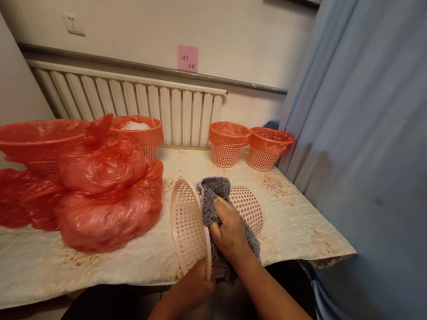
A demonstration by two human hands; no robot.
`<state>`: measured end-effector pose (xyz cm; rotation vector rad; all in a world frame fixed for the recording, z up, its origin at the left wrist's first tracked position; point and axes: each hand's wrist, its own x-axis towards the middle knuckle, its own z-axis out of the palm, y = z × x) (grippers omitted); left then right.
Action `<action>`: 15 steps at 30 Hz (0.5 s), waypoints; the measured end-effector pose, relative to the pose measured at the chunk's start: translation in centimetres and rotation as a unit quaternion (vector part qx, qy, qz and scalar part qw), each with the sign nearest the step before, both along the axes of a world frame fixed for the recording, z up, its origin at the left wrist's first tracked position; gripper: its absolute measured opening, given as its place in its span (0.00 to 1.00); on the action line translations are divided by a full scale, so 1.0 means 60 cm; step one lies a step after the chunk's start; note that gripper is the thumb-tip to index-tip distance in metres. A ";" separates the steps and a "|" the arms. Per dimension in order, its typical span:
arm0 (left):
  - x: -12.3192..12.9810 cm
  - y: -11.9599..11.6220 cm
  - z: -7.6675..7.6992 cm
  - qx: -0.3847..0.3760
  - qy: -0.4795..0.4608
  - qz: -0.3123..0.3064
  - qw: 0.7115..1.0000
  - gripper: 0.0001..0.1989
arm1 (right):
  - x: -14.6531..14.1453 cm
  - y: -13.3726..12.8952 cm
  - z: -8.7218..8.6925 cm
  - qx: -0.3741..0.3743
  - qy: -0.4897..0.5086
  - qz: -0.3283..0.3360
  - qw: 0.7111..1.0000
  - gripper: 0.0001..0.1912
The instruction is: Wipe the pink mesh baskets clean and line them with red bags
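- Two bare hands work at the near edge of a table [35, 265] covered by a cream floral cloth.
- Left hand [195, 287] grips the lower rim of a pale pink mesh basket [187, 225] lying on its side, mouth towards the left.
- Right hand [231, 234] is closed on a grey fluffy cloth [213, 194], pressing it against the basket's outer wall.
- Crumpled red plastic bags [104, 202] pile up on the left, with a wide bag-lined basin [37, 137] behind them.
- Two small bag-lined baskets [230, 145] stand at the far edge.
- White radiator [132, 100] lines the wall, a pink note [187, 58] above; a blue curtain [381, 134] hangs at right.
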<state>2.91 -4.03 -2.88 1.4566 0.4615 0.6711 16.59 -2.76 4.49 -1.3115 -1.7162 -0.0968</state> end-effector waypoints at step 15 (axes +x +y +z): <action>0.048 -0.004 0.078 -0.212 -0.154 0.019 0.965 0.33 | 0.095 0.021 -0.035 -0.034 0.001 -0.042 0.999 0.23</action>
